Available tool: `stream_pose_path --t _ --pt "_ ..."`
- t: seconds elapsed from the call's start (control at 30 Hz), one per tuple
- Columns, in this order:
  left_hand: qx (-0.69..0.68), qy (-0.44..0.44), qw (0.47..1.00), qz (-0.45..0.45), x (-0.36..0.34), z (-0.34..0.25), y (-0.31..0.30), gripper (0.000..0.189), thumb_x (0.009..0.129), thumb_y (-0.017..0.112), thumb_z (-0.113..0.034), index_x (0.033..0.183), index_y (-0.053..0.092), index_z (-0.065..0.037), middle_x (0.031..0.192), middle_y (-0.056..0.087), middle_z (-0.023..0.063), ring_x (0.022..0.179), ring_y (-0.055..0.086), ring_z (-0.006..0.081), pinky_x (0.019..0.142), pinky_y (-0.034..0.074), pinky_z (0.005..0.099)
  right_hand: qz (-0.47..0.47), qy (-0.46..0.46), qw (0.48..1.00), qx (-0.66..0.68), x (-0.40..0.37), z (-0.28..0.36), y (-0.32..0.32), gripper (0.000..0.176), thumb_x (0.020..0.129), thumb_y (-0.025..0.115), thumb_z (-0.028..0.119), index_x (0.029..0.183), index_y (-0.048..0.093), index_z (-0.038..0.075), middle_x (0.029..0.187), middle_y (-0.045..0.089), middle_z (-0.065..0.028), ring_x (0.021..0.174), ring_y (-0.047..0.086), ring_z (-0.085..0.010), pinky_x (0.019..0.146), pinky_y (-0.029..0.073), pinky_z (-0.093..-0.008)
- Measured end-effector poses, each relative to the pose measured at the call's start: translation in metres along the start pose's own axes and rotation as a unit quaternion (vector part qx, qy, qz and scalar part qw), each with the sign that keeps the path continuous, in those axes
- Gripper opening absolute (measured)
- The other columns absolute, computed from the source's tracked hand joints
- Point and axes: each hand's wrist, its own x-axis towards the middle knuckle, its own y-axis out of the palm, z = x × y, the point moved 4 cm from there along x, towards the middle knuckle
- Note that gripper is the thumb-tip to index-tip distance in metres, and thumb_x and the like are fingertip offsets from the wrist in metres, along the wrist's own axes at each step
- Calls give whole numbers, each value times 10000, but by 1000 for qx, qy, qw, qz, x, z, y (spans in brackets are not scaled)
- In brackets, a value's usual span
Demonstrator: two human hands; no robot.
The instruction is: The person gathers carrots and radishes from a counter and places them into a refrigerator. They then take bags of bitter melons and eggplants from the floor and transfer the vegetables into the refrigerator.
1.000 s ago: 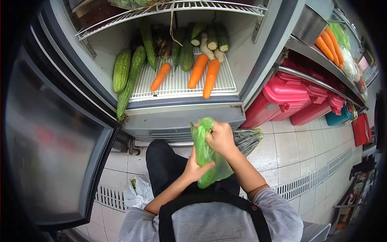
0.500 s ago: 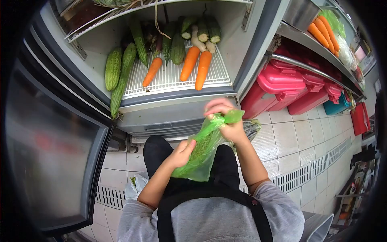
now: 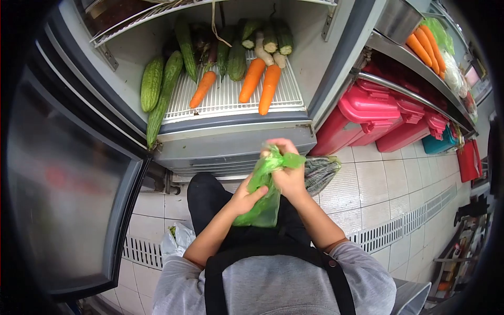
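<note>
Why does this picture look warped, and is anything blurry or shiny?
Head view: likely a wide lens, curving the open door and leaving black corners. Head view: right hand slightly smeared at the green bag, probably moving. Head view: pale glare on floor tiles.

On the fridge rack (image 3: 224,101) at twelve o'clock, three carrots (image 3: 203,90) are seen — at two o'clock, three pink bins (image 3: 369,107) — at three o'clock, one teal bin (image 3: 440,143)

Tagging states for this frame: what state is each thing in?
Fridge door: open
Green bag: neck bunched, knot unclear
Left hand: gripping bag's side
Right hand: gripping bag's neck
Fridge carrots: whole, unbagged
Nearest red bin: lid shut
White floor bag: crumpled, something green showing
</note>
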Motion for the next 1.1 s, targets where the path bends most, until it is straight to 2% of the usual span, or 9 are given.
stream_pose_path --t 0.13,0.2,0.37,0.47,0.57,0.8,0.93,0.97,1.1 --pt "22 -11 980 -196 2 12 -36 435 923 487 -150 1317 384 3 1234 503 88 1136 456 164 977 342 302 -63 -51 985 -152 -5 -6 -27 307 711 640 -3 1002 544 26 941 516 -118 806 566 -192 645 479 -293" --pt "-161 -79 959 -222 -1 6 -50 367 931 435 -124 1272 430 12 1166 549 94 1089 497 166 948 366 289 -41 -192 933 -301 -8 -7 -38 307 694 682 11 970 550 36 901 518 -119 806 553 -228 632 469 -311" --pt "120 46 957 -259 8 -20 -45 367 920 440 -112 1270 430 -3 1123 576 118 1048 534 199 917 393 305 31 -326 923 -204 -42 64 -17 286 654 764 120 869 596 33 778 538 -83 694 555 -249 619 466 -373" --pt "140 57 947 -285 9 -24 -32 350 921 425 -106 1254 439 2 1118 577 146 1056 536 225 914 393 318 141 -162 960 -180 -46 44 10 243 724 684 122 905 596 -13 725 567 -152 632 567 -323 641 482 -372" --pt "192 75 945 -254 10 -25 -27 280 905 383 -75 1119 531 29 1059 594 184 986 577 303 868 425 341 53 -55 944 -320 -29 -7 4 266 752 655 103 982 592 -15 793 579 -161 707 575 -300 651 461 -344" --pt "308 126 919 -213 16 -48 -30 203 783 545 -61 950 622 26 972 610 167 869 614 307 754 474 342 75 -135 965 -210 -21 7 9 425 710 720 140 1069 538 1 936 595 -141 850 606 -291 730 480 -339" --pt "249 322 811 -420 15 -74 -25 460 661 651 49 1109 560 -2 1064 575 176 953 594 282 821 504 345 73 -87 968 -223 -9 -1 3 477 699 708 136 1096 481 -2 970 564 -208 881 580 -381 736 473 -411" --pt "387 344 784 -342 15 -74 -24 603 629 676 83 1194 489 -15 1126 541 191 964 585 290 835 516 347 77 -79 970 -218 -8 -1 2 508 684 690 93 1126 455 7 979 573 -216 892 580 -392 730 480 -417" --pt "418 340 803 -254 33 -114 7 283 658 620 48 921 668 -46 1032 629 160 933 608 318 838 486 380 82 -82 951 -285 -12 -17 12 545 670 633 55 1162 407 -1 982 565 -247 913 564 -423 736 477 -451"
